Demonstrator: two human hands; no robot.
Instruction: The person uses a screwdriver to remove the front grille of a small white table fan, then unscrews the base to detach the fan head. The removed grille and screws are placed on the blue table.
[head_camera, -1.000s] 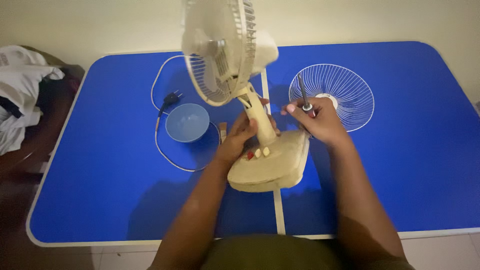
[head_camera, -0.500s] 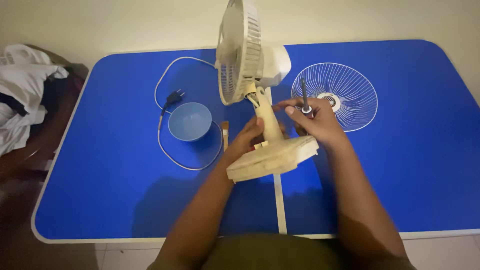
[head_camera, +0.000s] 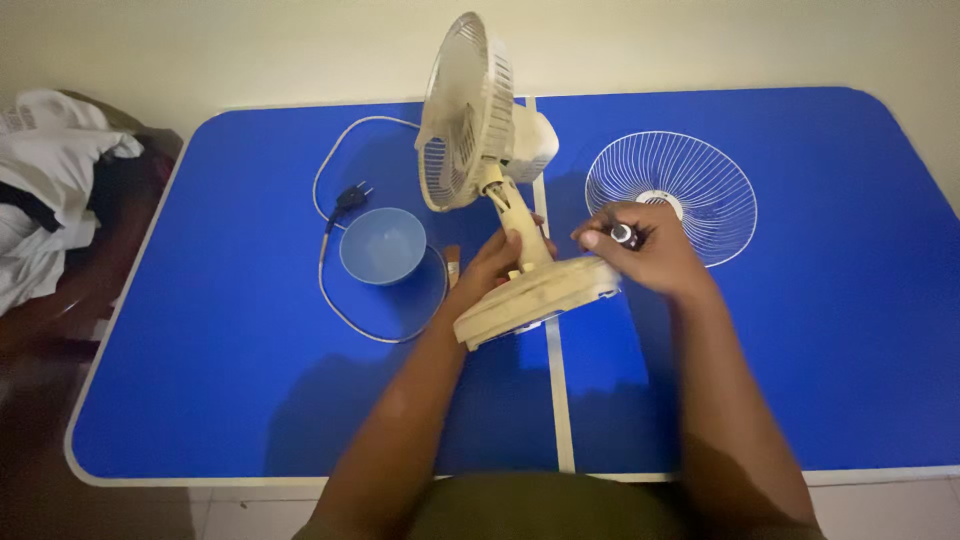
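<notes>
A cream table fan (head_camera: 468, 115) stands tilted on the blue table (head_camera: 200, 360), its caged head turned to the left and its flat base (head_camera: 540, 298) lifted on one side. My left hand (head_camera: 492, 268) grips the fan's neck just above the base. Beside the base, on its right, my right hand (head_camera: 655, 258) is closed on a small screwdriver-like tool (head_camera: 624, 236), of which only the dark and silver end shows. A loose white wire fan grille (head_camera: 700, 175) lies flat on the table behind my right hand.
A light blue bowl (head_camera: 383, 245) sits left of the fan, ringed by the fan's white cord with its black plug (head_camera: 350, 197). A heap of white and dark clothes (head_camera: 50, 190) lies off the table's left end. A wall runs behind the table.
The fan has swung so its head faces left and its base tips up. My right hand has moved closer to the base, and the tool's shaft no longer sticks upward.
</notes>
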